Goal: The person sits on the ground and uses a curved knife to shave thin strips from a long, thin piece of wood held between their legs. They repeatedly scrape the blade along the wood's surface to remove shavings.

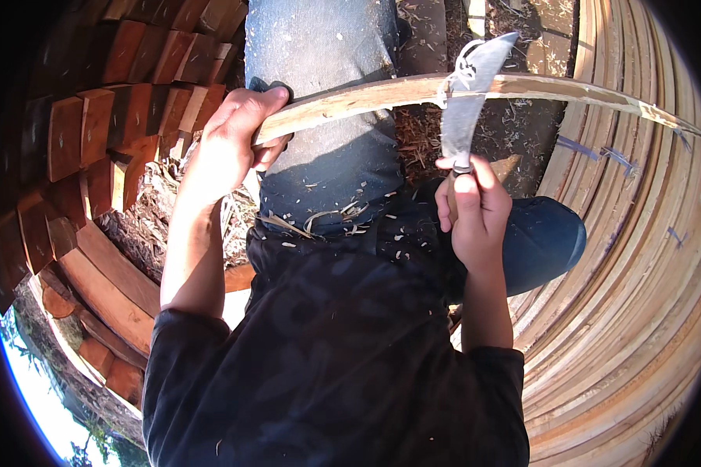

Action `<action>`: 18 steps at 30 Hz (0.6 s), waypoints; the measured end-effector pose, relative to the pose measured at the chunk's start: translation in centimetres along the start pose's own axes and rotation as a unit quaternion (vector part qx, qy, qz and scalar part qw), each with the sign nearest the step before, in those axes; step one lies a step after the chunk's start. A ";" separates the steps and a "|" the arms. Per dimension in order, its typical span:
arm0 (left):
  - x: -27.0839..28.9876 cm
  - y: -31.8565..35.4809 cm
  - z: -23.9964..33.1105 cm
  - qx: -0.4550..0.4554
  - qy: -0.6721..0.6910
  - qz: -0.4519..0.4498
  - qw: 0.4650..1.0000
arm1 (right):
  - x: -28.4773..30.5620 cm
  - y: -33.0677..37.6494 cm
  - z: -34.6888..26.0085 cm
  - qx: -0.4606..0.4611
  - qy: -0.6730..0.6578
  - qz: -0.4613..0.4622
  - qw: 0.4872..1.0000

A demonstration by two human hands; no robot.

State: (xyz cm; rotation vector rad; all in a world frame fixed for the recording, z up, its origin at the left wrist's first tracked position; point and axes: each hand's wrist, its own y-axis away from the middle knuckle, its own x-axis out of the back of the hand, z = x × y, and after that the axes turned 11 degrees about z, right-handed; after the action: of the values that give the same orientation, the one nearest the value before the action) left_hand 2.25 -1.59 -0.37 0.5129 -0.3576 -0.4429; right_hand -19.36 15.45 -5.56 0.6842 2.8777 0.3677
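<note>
A tall stack of long, pale boards fills the right side, its edges bowed by the wide lens. On the left, reddish-brown wood blocks are piled in rows. Between them sits a person seen from above, in a black shirt and blue jeans, one leg stretched toward the far side and the other knee bent to the right.

A narrow wooden strip crosses above the outstretched leg, from the left hand to the boards' far part; whether it rests on the leg, I cannot tell. The right hand holds a knife with a broad, slightly curved blade, pointing away and lying across the strip. A pale curl of wood clings to the blade, and small shavings dot the lap.

The step in hand looks like paring the strip; another stroke would call for a firm left grip and a shallow blade angle, clear of that hand.

The strip's left end lies inside the left grip, thumb above, fingers curled beneath, clamped. The right fingers are wrapped around the knife's handle, just nearer than the strip and apart from it.
</note>
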 end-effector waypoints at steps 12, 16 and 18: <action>-0.3 -0.1 -0.3 -0.036 -0.030 0.020 0.999 | -0.9 -0.4 -1.1 0.001 0.085 -0.039 0.996; 1.1 -0.5 -0.4 -0.034 -0.017 -0.068 0.997 | -0.5 -0.7 -0.6 -0.054 -0.091 0.031 0.994; 0.3 -0.1 -0.1 -0.054 -0.037 -0.023 0.998 | -1.5 -0.3 -0.7 -0.040 -0.102 0.068 0.992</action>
State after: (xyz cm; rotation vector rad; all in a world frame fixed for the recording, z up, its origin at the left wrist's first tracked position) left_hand 2.54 -1.77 -0.48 0.4006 -0.3915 -0.5248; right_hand -18.30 14.29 -4.79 0.8534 2.6176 0.4041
